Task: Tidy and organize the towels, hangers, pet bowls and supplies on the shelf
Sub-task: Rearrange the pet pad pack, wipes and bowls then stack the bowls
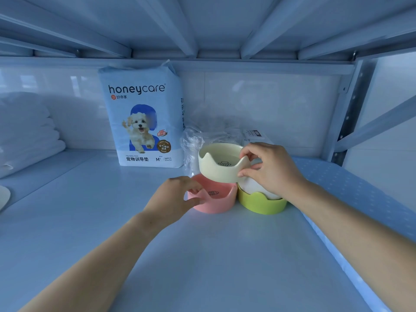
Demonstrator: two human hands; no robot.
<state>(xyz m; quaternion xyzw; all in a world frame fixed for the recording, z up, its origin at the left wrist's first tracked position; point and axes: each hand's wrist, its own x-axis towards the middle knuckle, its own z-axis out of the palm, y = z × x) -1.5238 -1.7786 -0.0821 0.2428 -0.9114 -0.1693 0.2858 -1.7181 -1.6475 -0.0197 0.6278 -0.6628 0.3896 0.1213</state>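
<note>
Care counted: our right hand (270, 170) pinched the cream bowl (219, 164) by its rim, lifted just above the pink bowl (216, 199), which our left hand (177, 197) gripped on the shelf (202, 255) beside the green bowl (261, 202). We judged it best lowered level, ears aligned. It looked glossy, hard, with a paw print inside.

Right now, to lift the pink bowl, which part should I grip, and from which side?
Probably the pink bowl at its left rim, from the left, where the left hand grips it: that wall is free, while the cream bowl in the right hand hangs over its back and the green bowl crowds its right.
</note>
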